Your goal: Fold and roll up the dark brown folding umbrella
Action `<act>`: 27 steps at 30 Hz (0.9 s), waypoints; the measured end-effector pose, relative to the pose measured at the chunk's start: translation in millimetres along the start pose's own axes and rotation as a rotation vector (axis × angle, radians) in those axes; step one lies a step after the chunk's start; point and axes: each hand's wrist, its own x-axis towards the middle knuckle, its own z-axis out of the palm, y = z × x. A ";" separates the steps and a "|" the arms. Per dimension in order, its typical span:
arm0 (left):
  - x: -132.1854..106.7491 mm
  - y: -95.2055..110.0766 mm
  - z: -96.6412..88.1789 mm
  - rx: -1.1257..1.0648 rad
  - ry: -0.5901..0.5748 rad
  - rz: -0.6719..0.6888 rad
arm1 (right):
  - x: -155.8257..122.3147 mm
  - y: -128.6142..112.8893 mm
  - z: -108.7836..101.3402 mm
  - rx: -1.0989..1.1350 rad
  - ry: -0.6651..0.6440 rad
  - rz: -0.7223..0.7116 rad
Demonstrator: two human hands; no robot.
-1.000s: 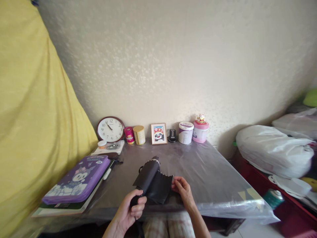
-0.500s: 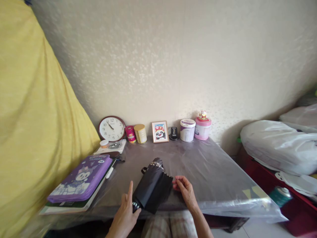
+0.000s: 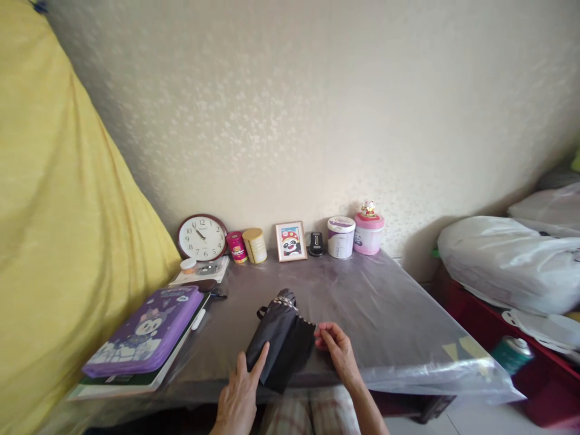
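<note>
A folded black umbrella (image 3: 272,338) with a checked trim lies slantwise on the table, its fabric loose and fanned to the right. My left hand (image 3: 238,389) grips its near end, two fingers spread over the fabric; the handle is hidden beneath that hand. At the right, my right hand (image 3: 336,348) pinches the trimmed corner of a fabric flap between thumb and fingers. A small black strap loop (image 3: 261,312) sticks out on the umbrella's left side.
Plastic film covers the table (image 3: 385,326). On the left lie a purple case (image 3: 145,332) and books. Along the wall stand a clock (image 3: 202,237), tins (image 3: 255,246), a framed panda picture (image 3: 291,241) and tubs (image 3: 341,237). White bags (image 3: 507,260) are at the right.
My left hand has shifted right and up over the umbrella's near end, covering the handle, and its raised finger has come down. My right hand stays at the flap corner.
</note>
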 end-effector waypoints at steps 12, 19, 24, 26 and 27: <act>26.3 -35.3 -63.9 -1.833 -0.304 -0.208 | -1.0 -2.1 1.8 0.004 0.010 0.003; 29.7 -29.8 -80.0 -2.267 -0.557 -0.128 | 1.5 -2.0 -0.7 0.071 0.030 0.024; 26.3 -14.2 -87.4 -2.357 -0.751 -0.065 | -0.2 -3.5 -2.1 0.105 0.003 0.004; 26.5 -15.3 -95.6 -2.428 -0.673 -0.038 | -1.9 -6.2 -1.5 0.103 0.001 0.019; 27.2 -16.9 -100.2 -2.439 -0.632 -0.018 | -2.6 -7.6 -1.0 0.099 0.005 0.025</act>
